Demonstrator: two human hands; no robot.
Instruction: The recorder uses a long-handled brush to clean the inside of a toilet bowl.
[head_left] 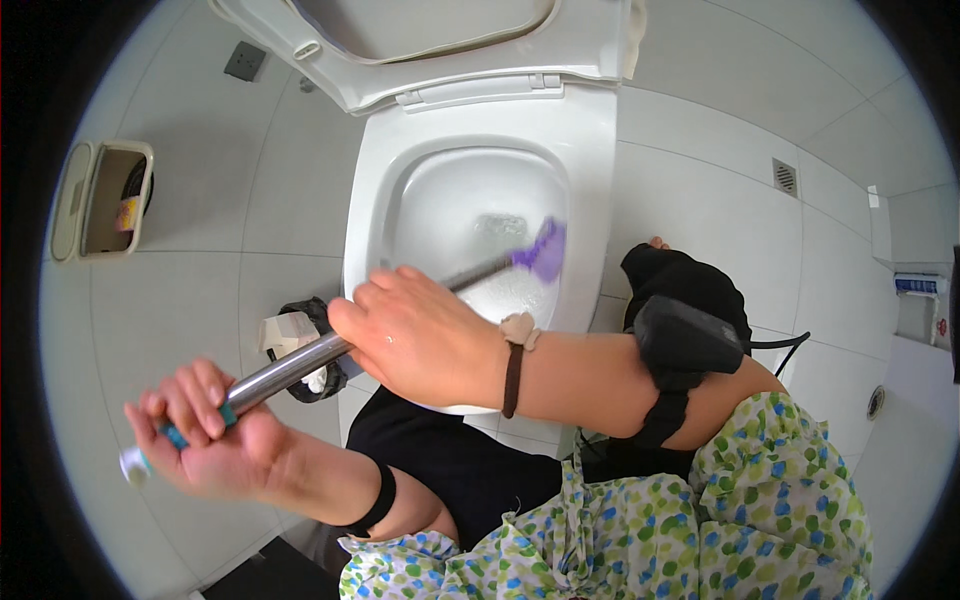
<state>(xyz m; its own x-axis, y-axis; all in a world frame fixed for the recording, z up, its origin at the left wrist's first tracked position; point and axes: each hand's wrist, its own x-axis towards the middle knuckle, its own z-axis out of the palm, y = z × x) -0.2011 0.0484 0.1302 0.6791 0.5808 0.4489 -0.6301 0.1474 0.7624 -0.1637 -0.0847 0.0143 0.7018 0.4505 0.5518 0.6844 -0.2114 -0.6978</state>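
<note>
Toilet brush [290,366], pink-yellow label [127,213] illegible

1. Handle [290,370]: metal, smooth and glossy — bright streaks run along the tube.
2. Brush head [545,254]: plastic in appearance; blurred, texture not readable.
3. Toilet [594,150]: white ceramic in appearance, smooth, glossy.
4. Seat [338,72]: plastic in appearance, smooth, glossy.
5. Floor [190,310]: smooth tile, soft sheen.
6. Printed garment [765,490]: cloth, matt, creased.
7. Bin liner [322,388]: thin plastic film — crumpled, shiny on the folds.
</note>
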